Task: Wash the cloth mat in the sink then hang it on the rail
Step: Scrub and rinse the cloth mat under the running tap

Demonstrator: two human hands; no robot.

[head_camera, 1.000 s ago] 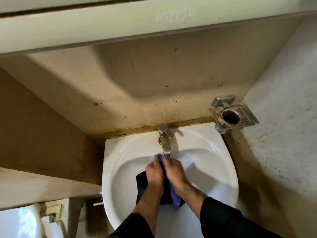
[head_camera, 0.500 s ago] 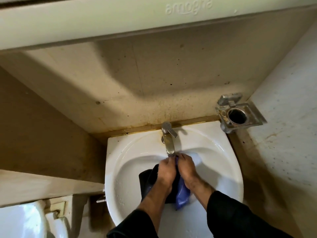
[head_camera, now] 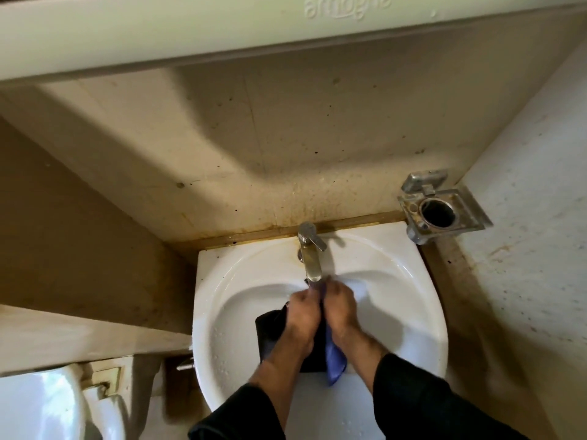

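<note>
Together, two hands, left hand (head_camera: 301, 315) and right hand (head_camera: 341, 304), both gripping one cloth mat (head_camera: 330, 360), one sink (head_camera: 222, 281).

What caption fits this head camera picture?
Both hands, left hand and right hand, scrub cloth mat under tap.

Sink (head_camera: 413, 281): glossy white ceramic, smooth, beaded with droplets. Tap (head_camera: 310, 255): brushed metal, satin sheen. Mat (head_camera: 270, 328): soft cloth, dark with a blue-violet side, looks wet, though blur makes that hard to confirm. Holder (head_camera: 444, 211): shiny chromed metal, smudged. Wall (head_camera: 286, 138): matt beige, stained, speckled. Toilet (head_camera: 38, 408): glossy white.
</note>
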